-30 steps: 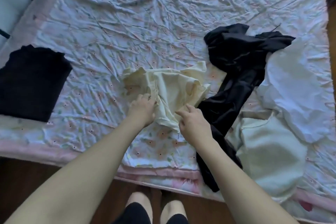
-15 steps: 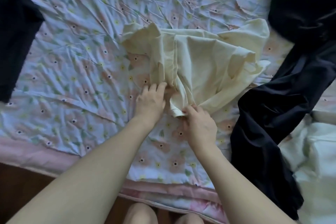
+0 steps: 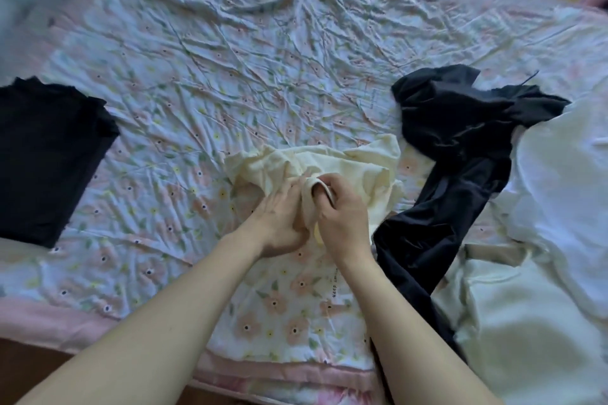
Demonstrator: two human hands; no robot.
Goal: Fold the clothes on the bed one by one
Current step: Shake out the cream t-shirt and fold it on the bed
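Near the middle of the bed [image 3: 230, 52], a cream shirt [image 3: 358, 171] is pinched at a rolled edge by the right hand [image 3: 342, 214] and pressed flat by the left hand's [image 3: 279, 223] straight fingers, probably to steady it for straightening.

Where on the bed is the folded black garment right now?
In the head view, the folded black garment lies flat at the bed's left edge, apart from both hands and the cream garment they work on.

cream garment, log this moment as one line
cream garment: crumpled, unfolded | left hand: flat on it | right hand: fingers grip its edge | black folded garment: apart, left
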